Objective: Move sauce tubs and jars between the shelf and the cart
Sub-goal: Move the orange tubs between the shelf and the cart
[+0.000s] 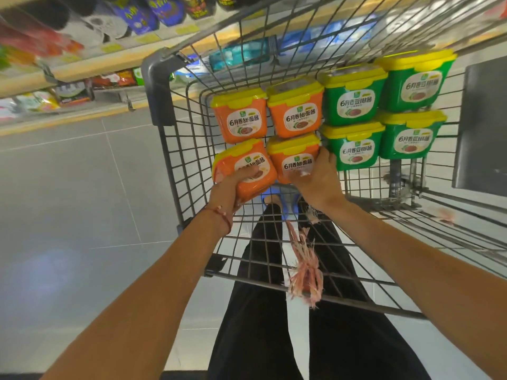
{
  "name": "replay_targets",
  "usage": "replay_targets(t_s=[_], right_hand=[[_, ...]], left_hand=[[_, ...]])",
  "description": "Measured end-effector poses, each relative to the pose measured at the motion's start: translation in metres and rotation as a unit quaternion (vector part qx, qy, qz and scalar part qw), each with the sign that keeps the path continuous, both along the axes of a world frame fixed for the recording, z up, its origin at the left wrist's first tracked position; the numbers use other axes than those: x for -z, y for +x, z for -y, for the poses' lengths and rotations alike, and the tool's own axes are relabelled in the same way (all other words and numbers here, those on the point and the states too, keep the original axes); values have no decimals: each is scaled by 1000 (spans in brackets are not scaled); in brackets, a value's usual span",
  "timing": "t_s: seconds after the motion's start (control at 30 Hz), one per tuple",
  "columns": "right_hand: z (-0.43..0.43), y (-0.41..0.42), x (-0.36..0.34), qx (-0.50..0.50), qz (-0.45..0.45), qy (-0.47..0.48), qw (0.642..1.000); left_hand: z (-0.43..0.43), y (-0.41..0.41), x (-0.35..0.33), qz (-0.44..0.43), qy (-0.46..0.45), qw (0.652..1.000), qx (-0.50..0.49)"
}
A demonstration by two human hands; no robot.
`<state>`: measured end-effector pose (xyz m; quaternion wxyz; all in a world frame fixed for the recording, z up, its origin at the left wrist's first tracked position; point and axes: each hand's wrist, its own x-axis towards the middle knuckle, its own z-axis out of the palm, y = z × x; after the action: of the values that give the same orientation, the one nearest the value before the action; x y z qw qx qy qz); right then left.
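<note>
Several sauce tubs with yellow lids lie in the wire cart (175,160). On the left are orange tubs, on the right green tubs (354,149). My left hand (230,190) grips the near-left orange tub (247,171), which is tilted off the row. My right hand (315,179) is closed around the near-right orange tub (296,157), fingers over its lower edge. Two more orange tubs (241,119) sit just beyond, side by side and upright in line.
Store shelves (82,69) with packaged goods run along the upper left, across a grey tiled floor (68,201). A frayed pink string (304,272) hangs on the cart's near wire wall. My dark trouser legs show through the mesh below.
</note>
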<state>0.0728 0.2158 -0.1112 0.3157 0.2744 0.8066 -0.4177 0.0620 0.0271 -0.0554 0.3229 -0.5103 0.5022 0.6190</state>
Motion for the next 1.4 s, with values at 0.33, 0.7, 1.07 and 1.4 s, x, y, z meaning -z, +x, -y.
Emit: replay_targets(t_s=[0.33,0.7,1.07,1.4], right_hand=[[-17,-8,31,48,50,-115,991],[-21,-28,32,59,125,-251,958],[-16,-23,33,102,135,-241,956],[-33,3,-23,130,131,-235,954]], left_hand=[[2,3,4,-5,8,1000,13],[4,5,11,11,-17,1000,7],[4,3,3,-8,25,999,-43],[1,1,-16,-5,26,999,-44]])
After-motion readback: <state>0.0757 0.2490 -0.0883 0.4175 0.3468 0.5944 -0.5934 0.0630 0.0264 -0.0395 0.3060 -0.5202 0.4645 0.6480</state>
